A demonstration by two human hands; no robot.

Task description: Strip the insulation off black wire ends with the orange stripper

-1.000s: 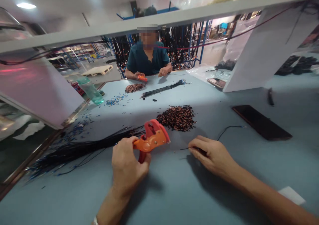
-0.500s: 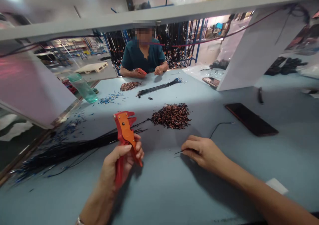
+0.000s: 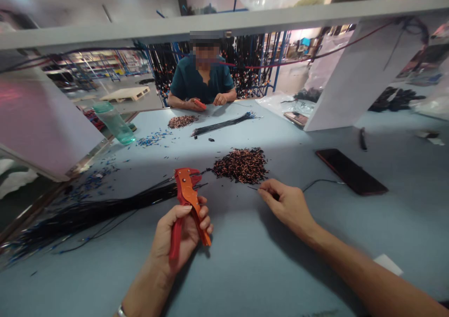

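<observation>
A red and orange wire stripper (image 3: 189, 195) is gripped in my left hand (image 3: 184, 233), its jaws pointing up and away. My right hand (image 3: 286, 205) pinches a thin black wire (image 3: 321, 181); a short end sticks out left of the fingertips and the rest trails right towards the phone. Just beyond my hands lies a heap of black and copper-coloured scraps (image 3: 241, 165). A long bundle of black wires (image 3: 105, 209) with blue tips stretches to the left of the stripper, partly behind it.
A black phone (image 3: 351, 171) lies at the right. Across the table (image 3: 245, 270) a person (image 3: 201, 81) holds a red tool near another wire bundle (image 3: 224, 124). A green bottle (image 3: 114, 123) stands tilted at the left. A shelf beam (image 3: 224, 21) crosses above.
My left hand has moved slightly right with the stripper. My right hand has risen towards the scrap heap with the wire, whose trailing part has shifted nearer the phone.
</observation>
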